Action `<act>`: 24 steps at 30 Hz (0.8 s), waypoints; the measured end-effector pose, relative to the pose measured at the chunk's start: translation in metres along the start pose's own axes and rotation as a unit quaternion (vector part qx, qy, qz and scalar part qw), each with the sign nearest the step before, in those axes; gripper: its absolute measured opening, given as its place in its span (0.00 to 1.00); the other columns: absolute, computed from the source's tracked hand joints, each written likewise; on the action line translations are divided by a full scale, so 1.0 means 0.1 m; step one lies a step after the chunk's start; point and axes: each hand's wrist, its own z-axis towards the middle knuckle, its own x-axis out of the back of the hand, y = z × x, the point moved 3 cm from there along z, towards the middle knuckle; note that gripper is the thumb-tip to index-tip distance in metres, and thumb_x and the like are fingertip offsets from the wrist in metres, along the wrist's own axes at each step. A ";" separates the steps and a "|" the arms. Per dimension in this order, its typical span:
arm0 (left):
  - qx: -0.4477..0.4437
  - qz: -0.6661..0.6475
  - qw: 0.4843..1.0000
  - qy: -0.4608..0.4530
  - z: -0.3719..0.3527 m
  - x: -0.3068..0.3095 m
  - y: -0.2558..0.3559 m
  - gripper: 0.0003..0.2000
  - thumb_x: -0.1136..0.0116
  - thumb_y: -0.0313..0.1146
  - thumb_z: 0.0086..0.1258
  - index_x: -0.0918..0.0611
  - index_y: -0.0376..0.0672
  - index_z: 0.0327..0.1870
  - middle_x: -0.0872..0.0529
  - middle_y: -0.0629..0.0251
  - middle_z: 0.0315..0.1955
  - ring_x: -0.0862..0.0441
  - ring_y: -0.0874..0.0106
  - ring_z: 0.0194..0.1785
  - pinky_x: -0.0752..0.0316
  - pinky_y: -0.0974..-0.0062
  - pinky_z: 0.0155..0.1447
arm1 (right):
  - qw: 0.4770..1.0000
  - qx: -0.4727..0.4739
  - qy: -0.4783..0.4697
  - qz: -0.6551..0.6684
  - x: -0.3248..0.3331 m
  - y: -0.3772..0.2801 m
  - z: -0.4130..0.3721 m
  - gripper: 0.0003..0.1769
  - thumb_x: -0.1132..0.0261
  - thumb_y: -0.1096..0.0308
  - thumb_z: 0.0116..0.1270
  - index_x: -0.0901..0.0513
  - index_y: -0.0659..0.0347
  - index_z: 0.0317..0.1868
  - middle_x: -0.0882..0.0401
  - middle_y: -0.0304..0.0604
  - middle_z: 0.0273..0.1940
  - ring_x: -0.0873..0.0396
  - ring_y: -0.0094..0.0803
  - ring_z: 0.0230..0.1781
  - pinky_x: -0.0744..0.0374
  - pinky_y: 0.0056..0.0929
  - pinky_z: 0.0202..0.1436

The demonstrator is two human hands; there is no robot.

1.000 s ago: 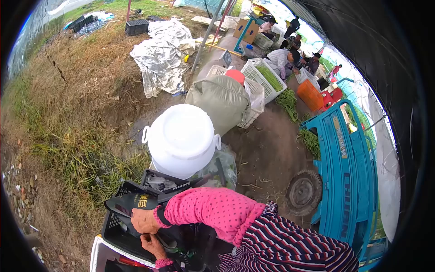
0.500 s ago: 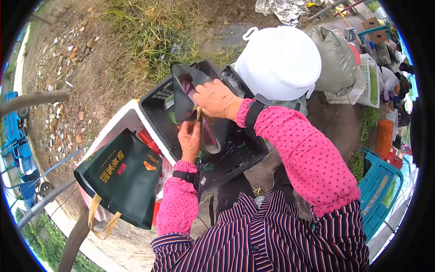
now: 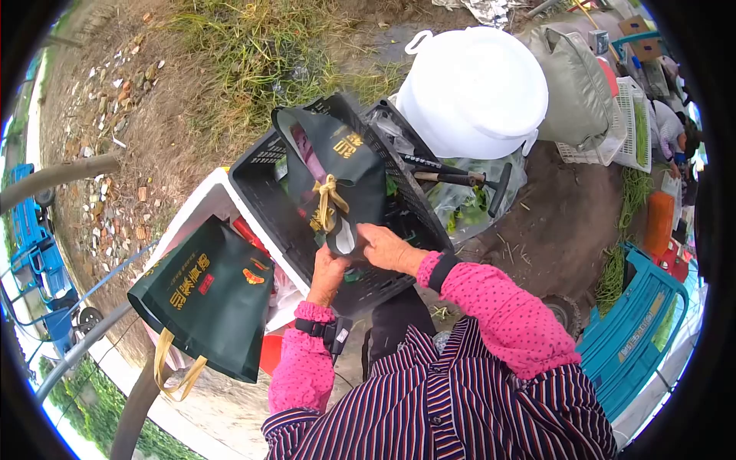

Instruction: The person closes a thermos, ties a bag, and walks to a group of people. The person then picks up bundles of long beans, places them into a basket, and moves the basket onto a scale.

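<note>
Both hands have moved from the handles down to the near end of the dark green bag: the left hand [image 3: 328, 272] and the right hand [image 3: 389, 249] now work there, and the gold handles [image 3: 330, 203] show a tied bow. Largest in view is the blue cart [image 3: 636, 322] at the lower right, seen in part. Next comes the white barrel [image 3: 471, 92], lid up, with a grey-green sack [image 3: 579, 84] just beside it. Nearer the person stands a black crate [image 3: 418, 203] with a white foam box [image 3: 201, 195] at its left. The dark green bag [image 3: 360, 172] lies inside the crate, its gold lettering facing up. A second green bag [image 3: 218, 299] is at the foam box, its own gold handles hanging toward the lower left. Beyond the crate's right wall, a wooden-handled hammer [image 3: 500, 192] rests over a clear plastic bag. As for the grip, the left fingers pinch the near edge of the bag's opening, and the right fingers pinch it just beside them.
</note>
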 end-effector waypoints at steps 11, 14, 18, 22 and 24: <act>0.033 0.087 0.996 0.014 0.37 0.14 0.32 0.19 0.39 0.44 0.58 0.23 0.41 0.45 0.18 0.69 0.34 0.19 0.71 0.38 0.25 0.72 0.42 | 0.992 -0.023 -0.047 -0.112 -0.09 -0.20 -0.21 0.20 0.46 0.73 0.55 0.29 0.56 0.51 0.28 0.50 0.46 0.25 0.49 0.47 0.26 0.49 0.46; -0.022 0.400 0.913 0.075 0.58 -0.08 0.43 0.18 0.38 0.44 0.56 0.20 0.37 0.37 0.18 0.64 0.29 0.18 0.68 0.35 0.25 0.69 0.42 | 0.991 -0.056 -0.041 -0.115 -0.16 -0.27 -0.32 0.21 0.45 0.71 0.55 0.29 0.58 0.52 0.29 0.54 0.45 0.26 0.54 0.46 0.26 0.49 0.45; -0.092 0.370 0.912 0.151 0.89 0.08 0.13 0.13 0.41 0.38 0.58 0.22 0.35 0.32 0.21 0.63 0.24 0.26 0.74 0.30 0.31 0.71 0.36 | 0.997 -0.060 -0.011 -0.036 -0.12 -0.15 -0.63 0.17 0.48 0.70 0.55 0.25 0.61 0.46 0.24 0.52 0.45 0.24 0.50 0.46 0.26 0.45 0.49; -0.124 0.215 0.959 0.135 0.76 0.22 0.18 0.06 0.44 0.32 0.62 0.25 0.39 0.28 0.30 0.78 0.21 0.37 0.84 0.24 0.42 0.78 0.27 | 0.991 -0.129 0.025 -0.011 0.13 0.15 -1.17 0.15 0.48 0.70 0.55 0.23 0.62 0.42 0.21 0.53 0.42 0.24 0.48 0.46 0.26 0.42 0.49; -0.113 0.199 0.967 0.116 0.66 0.27 0.22 0.06 0.44 0.32 0.62 0.25 0.40 0.30 0.30 0.78 0.22 0.37 0.84 0.25 0.41 0.79 0.28 | 0.981 -0.181 0.062 -0.017 0.30 0.40 -1.55 0.14 0.47 0.70 0.55 0.22 0.62 0.41 0.20 0.53 0.40 0.23 0.49 0.44 0.26 0.42 0.48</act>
